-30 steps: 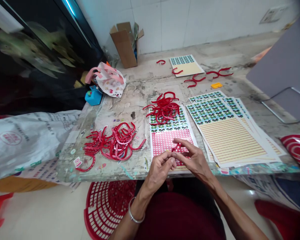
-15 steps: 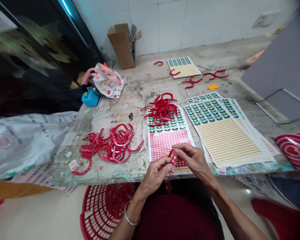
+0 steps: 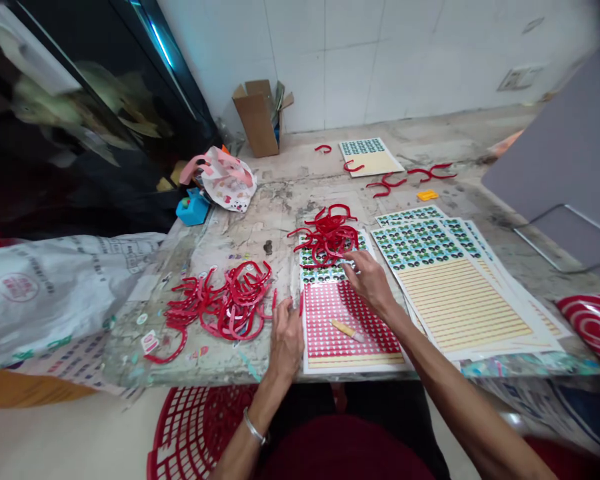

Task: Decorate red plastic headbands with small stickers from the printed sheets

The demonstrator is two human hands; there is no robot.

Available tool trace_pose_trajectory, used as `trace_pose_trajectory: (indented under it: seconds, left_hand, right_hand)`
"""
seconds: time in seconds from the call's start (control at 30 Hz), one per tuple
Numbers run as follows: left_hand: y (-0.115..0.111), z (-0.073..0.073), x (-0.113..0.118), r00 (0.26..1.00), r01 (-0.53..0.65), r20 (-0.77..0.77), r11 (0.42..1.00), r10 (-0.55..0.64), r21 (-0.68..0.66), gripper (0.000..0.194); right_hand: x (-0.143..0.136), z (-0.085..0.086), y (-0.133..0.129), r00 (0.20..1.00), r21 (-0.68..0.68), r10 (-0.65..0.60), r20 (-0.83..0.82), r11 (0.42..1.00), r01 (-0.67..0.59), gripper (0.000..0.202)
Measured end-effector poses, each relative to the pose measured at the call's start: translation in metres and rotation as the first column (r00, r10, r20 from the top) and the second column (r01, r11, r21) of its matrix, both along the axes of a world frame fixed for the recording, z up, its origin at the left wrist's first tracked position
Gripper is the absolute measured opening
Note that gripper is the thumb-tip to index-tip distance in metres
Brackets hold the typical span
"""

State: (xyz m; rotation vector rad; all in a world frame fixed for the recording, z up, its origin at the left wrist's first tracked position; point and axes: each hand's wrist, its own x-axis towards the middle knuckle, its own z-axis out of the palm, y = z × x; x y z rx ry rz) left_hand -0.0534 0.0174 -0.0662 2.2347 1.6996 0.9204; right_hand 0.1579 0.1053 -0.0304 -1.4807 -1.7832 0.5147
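My left hand (image 3: 286, 337) is at the right side of a pile of patterned red bands (image 3: 237, 300), its fingers closed round a red curved band (image 3: 275, 301). My right hand (image 3: 367, 277) reaches over the sticker sheet (image 3: 325, 333), its fingertips at the lower edge of a heap of plain red bands (image 3: 327, 233). Its thumb and forefinger are bent and close to one band; whether they grip it is unclear. A small yellow stick with a pale end (image 3: 347, 330) lies on the pink part of the sheet.
Several sheets (image 3: 460, 300) overlap at the right. Farther back are another sheet (image 3: 375, 163), loose red bands and a yellow piece (image 3: 427, 195). A cardboard box (image 3: 257, 120), a bag (image 3: 227, 180) and a blue holder (image 3: 193, 208) stand at the back left.
My hands have moved apart, the left towards the patterned pile and the right up to the plain heap. The yellow stick is now fully visible on the sheet. The view has shifted slightly.
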Motion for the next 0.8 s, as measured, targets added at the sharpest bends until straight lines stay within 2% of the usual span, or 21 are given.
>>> trace_pose_trajectory:
  seconds: [0.1,0.17,0.3,0.43,0.53,0.67,0.8]
  left_hand:
    - [0.019,-0.017,-0.028,0.991,-0.099,-0.083,0.993,0.104,0.063,0.026]
    - [0.033,-0.02,-0.047,0.981,-0.15,-0.117,0.987,0.157,0.06,0.026]
    - [0.064,-0.013,-0.082,0.97,-0.206,-0.124,0.977,0.211,0.048,0.021]
    - [0.081,-0.002,-0.097,0.976,-0.189,-0.109,0.982,0.19,0.018,0.015]
    - [0.077,0.01,-0.086,0.982,-0.161,-0.096,0.987,0.161,0.016,0.016]
    - [0.056,0.032,-0.049,0.994,-0.093,-0.062,0.996,0.093,0.009,0.019]
    - [0.04,0.047,-0.008,0.98,0.098,0.187,0.988,-0.074,-0.12,0.021]
  right_hand:
    - [-0.01,-0.003,0.028,1.0,-0.04,0.017,0.014,0.999,-0.017,0.014]
    - [-0.013,-0.006,0.036,0.999,-0.058,0.033,-0.025,0.998,-0.035,0.01]
    - [-0.008,-0.004,0.038,0.982,-0.078,0.06,-0.18,0.994,-0.075,0.01]
    - [0.01,0.005,0.037,0.911,-0.103,0.056,-0.409,0.989,-0.107,0.031]
    - [0.022,0.008,0.039,0.844,-0.088,0.028,-0.535,0.992,-0.088,0.037]
    - [0.025,0.002,0.045,0.806,-0.048,0.029,-0.591,0.996,-0.072,0.036]
    - [0.018,-0.002,0.05,0.845,0.005,0.047,-0.533,0.999,-0.052,0.032]
